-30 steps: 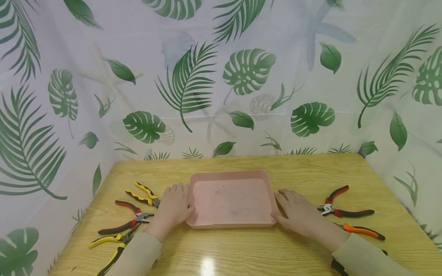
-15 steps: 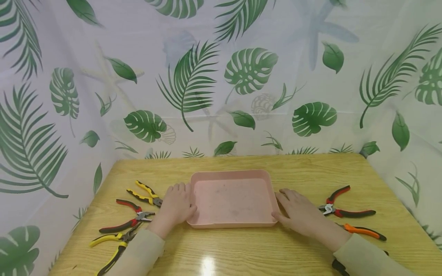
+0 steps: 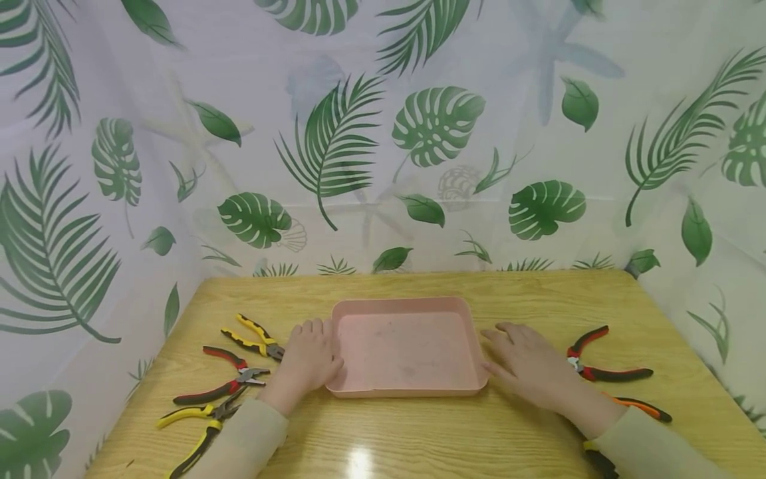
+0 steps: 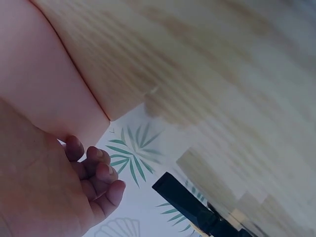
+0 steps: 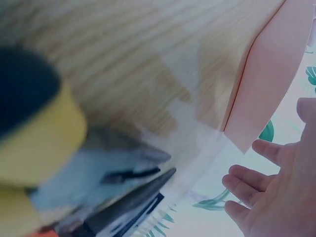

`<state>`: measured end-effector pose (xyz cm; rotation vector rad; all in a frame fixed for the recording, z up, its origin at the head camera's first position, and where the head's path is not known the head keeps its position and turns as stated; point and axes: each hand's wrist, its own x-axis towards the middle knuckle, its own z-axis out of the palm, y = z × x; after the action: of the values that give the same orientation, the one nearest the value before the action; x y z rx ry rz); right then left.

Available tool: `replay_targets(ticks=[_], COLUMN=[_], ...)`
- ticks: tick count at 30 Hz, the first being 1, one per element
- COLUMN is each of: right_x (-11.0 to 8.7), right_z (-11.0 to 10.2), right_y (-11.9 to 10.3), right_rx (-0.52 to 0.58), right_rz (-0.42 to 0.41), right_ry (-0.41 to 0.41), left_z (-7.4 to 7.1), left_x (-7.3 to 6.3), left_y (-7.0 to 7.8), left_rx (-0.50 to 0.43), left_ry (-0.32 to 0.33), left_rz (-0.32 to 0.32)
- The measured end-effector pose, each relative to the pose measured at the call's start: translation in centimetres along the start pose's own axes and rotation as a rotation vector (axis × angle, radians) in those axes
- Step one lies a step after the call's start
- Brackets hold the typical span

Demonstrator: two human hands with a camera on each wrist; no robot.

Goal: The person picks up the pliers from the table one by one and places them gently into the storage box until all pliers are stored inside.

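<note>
A shallow pink rectangular tray [image 3: 413,349] lies on the wooden table, holding nothing. My left hand [image 3: 306,359] grips its left side, thumb over the rim near the front corner and fingers along the outer wall. In the left wrist view those fingers [image 4: 101,170] curl beside the pink tray wall [image 4: 54,69]. My right hand [image 3: 529,366] is at the tray's right side, fingers extended, fingertips close to the rim. The right wrist view shows a gap between these spread fingers [image 5: 247,185] and the tray wall [image 5: 269,74].
Left of the tray lie yellow-black pliers [image 3: 261,347], red-black pliers [image 3: 242,376] and long-nose pliers [image 3: 217,412]. On the right are red-black pliers [image 3: 583,366], an orange-black handle [image 3: 643,406] and a partly hidden yellow-black tool [image 3: 598,459]. Leaf-printed cloth [image 3: 359,133] stands behind the table.
My right hand has let go of the tray's right side and shifted slightly to the right, its fingers straightening. My left hand and the tray stay in place.
</note>
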<state>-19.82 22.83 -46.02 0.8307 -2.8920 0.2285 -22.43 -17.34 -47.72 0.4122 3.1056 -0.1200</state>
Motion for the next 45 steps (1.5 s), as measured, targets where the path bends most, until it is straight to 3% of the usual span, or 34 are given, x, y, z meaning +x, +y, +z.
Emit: replay_targets(ticks=[19, 45], right_x=[0.4, -0.2], right_z=[-1.7, -2.9], right_y=[1.7, 4.2], right_rx=[-0.114, -0.14], right_rz=[-0.024, 0.056], right_ry=[0.028, 0.001], left_z=[0.2, 0.6], left_x=[0.1, 0.0], left_y=[0.2, 0.3], left_rx=[-0.005, -0.007], left_ry=[-0.003, 0.012], left_rz=[-0.016, -0.019])
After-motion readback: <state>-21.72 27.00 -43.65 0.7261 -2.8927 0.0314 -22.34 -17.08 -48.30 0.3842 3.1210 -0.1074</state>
